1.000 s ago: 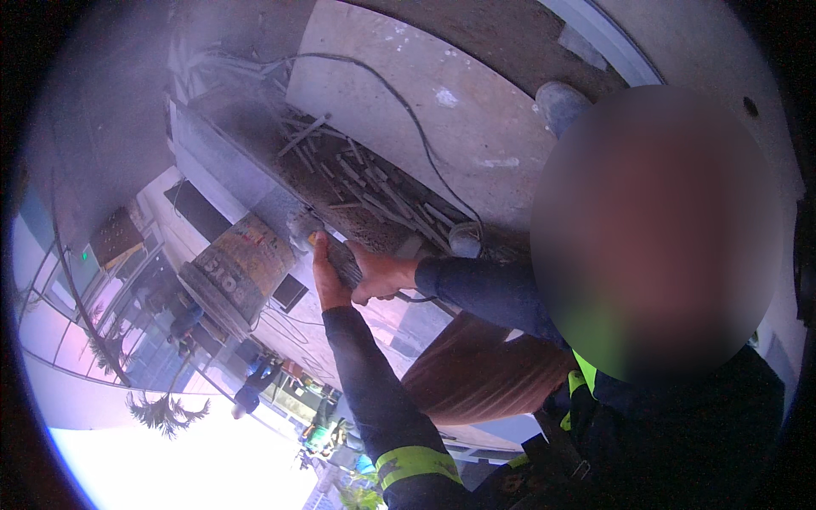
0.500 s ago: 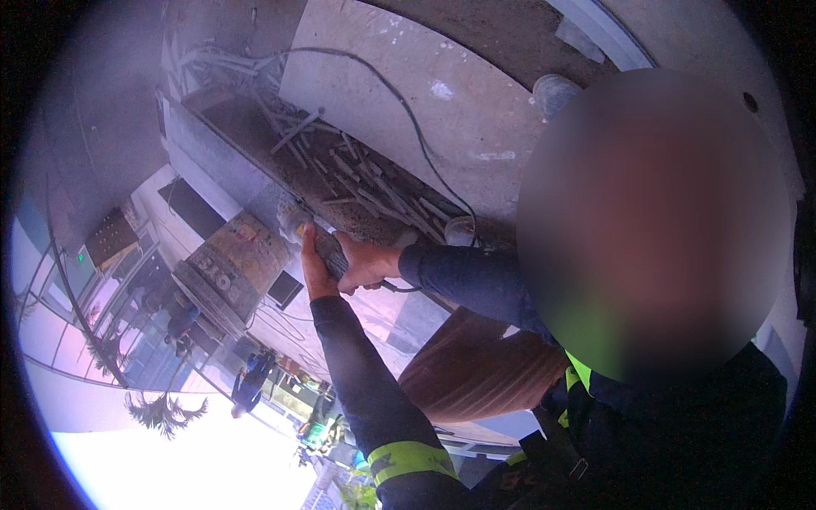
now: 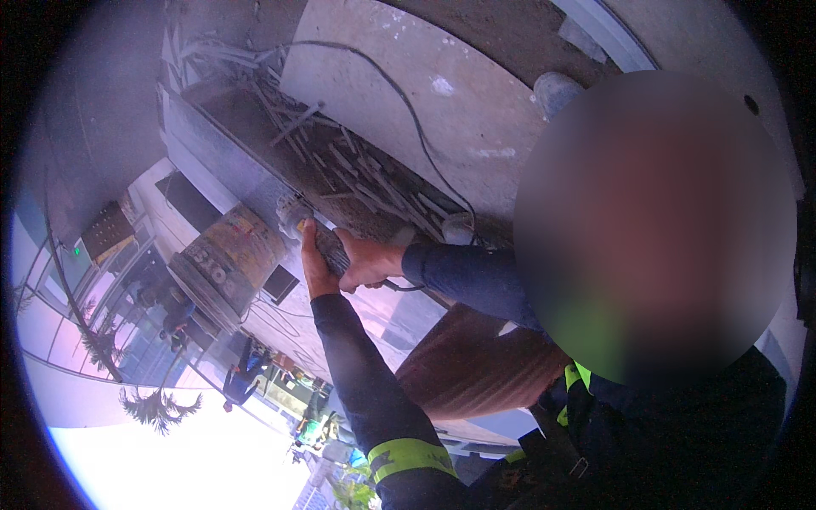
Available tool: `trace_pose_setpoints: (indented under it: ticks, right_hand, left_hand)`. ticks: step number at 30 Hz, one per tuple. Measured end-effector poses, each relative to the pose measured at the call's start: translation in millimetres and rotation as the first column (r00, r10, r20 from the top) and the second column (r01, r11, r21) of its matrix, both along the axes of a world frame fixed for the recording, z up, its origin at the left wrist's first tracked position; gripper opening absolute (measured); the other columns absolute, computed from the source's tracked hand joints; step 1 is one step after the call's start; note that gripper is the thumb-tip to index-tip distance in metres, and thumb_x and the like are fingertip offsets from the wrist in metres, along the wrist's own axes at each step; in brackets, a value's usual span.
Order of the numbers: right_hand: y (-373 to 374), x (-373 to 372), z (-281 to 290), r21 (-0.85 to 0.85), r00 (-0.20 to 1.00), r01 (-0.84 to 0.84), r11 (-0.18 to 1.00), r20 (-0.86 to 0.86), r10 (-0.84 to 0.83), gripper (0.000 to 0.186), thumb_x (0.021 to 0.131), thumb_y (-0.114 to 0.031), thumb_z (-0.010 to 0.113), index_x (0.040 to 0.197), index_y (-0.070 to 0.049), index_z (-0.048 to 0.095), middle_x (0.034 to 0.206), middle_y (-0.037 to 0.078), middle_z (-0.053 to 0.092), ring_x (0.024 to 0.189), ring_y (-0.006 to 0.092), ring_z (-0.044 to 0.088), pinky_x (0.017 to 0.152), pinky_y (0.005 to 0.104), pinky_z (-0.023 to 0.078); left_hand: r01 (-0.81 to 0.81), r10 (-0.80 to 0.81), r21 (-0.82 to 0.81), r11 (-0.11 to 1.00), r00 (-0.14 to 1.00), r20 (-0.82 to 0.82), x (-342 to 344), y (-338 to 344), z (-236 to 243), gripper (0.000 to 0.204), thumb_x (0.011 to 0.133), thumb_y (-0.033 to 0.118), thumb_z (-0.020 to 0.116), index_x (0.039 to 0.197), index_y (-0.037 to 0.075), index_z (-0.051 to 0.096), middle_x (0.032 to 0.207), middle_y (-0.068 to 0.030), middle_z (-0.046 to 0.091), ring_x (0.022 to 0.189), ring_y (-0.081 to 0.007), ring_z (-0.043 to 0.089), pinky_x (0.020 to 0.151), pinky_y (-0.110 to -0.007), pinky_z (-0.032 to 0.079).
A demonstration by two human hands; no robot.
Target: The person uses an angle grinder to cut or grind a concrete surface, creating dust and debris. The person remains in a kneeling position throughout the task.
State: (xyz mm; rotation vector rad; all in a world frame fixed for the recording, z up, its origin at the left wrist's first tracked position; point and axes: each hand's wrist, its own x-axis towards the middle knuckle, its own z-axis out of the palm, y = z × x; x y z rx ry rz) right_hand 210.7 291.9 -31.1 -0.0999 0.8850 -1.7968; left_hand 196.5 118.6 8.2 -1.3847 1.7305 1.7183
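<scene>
Both my hands grip a dusty corded angle grinder (image 3: 330, 247). My left hand (image 3: 316, 270), in a dark sleeve with a yellow-green band, is closed around its body near the head, thumb along the side. Just behind it, my right hand (image 3: 369, 260) wraps the rear of the body, and a dark cord leaves the tool below it. The dust-coated grinder head (image 3: 291, 212) is at the edge of a long pale panel (image 3: 234, 166). Whether the disc touches the panel I cannot make out.
Pale narrow offcut strips (image 3: 365, 174) lie in a heap past the panel. A wide stained board (image 3: 399, 102) carries a looping cable (image 3: 406, 100). Beside the grinder head stands a stained bucket (image 3: 229, 259). Brown ribbed cloth (image 3: 480, 361) is near my arms. Other people (image 3: 245, 378) are farther off.
The dust haze around the grinder head has thinned, so the head and the bucket show more clearly. My hands keep the same hold; the background has shifted slightly in the picture.
</scene>
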Motion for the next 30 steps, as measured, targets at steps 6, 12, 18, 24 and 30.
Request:
trace_pose_setpoints:
  ticks: [6,12,18,24,30]
  right_hand:
    - [18.5,2.8,12.1,0.014,0.999,-0.053,0.998,0.003,0.053,0.124,0.075,-0.009,0.079,0.164,0.007,-0.005,0.076,0.012,0.064,0.053,0.0195,0.058,0.045,0.0333,0.046]
    - [21.2,10.0,14.1,0.030,0.999,-0.039,0.999,-0.019,0.039,0.124,0.076,-0.010,0.079,0.164,0.006,-0.006,0.076,0.012,0.065,0.053,0.0198,0.058,0.046,0.0343,0.047]
    - [27.6,12.8,16.2,0.030,0.999,-0.041,0.999,-0.022,0.041,0.124,0.075,-0.011,0.079,0.164,0.006,-0.006,0.079,0.013,0.065,0.055,0.0195,0.060,0.047,0.0341,0.048]
    - [25.2,17.9,12.8,0.034,0.998,-0.040,0.999,-0.040,0.042,0.123,0.075,-0.010,0.079,0.164,0.007,-0.004,0.080,0.014,0.066,0.056,0.0199,0.061,0.048,0.0338,0.050]
    - [22.7,26.2,13.0,0.052,0.998,-0.029,0.998,-0.052,0.032,0.122,0.075,-0.010,0.080,0.164,0.007,-0.003,0.083,0.018,0.068,0.060,0.0217,0.064,0.050,0.0342,0.051]
  left_hand:
    - [0.027,-0.026,-0.030,0.999,0.999,0.022,9.3,4.6,6.5,0.048,0.104,0.048,0.065,0.128,0.007,0.061,0.103,-0.0126,0.075,0.085,-0.0270,0.076,0.076,-0.041,0.065]
    - [0.015,-0.015,-0.014,1.000,1.000,0.009,15.5,9.5,7.9,0.047,0.104,0.048,0.066,0.124,0.007,0.062,0.100,-0.0115,0.075,0.081,-0.0256,0.076,0.073,-0.040,0.064]
    - [-0.004,0.004,0.009,1.000,1.000,-0.002,21.0,11.7,7.0,0.044,0.105,0.047,0.066,0.122,0.007,0.063,0.098,-0.0106,0.075,0.080,-0.0249,0.076,0.073,-0.040,0.065]
    - [-0.005,0.005,-0.018,1.000,1.000,0.002,22.8,21.2,11.8,0.044,0.105,0.047,0.065,0.122,0.007,0.064,0.099,-0.0105,0.075,0.081,-0.0256,0.076,0.074,-0.040,0.065]
    - [-0.018,0.018,-0.017,1.000,0.999,0.026,29.4,19.2,10.7,0.045,0.105,0.049,0.065,0.122,0.007,0.064,0.099,-0.0104,0.075,0.080,-0.0251,0.076,0.072,-0.039,0.064]
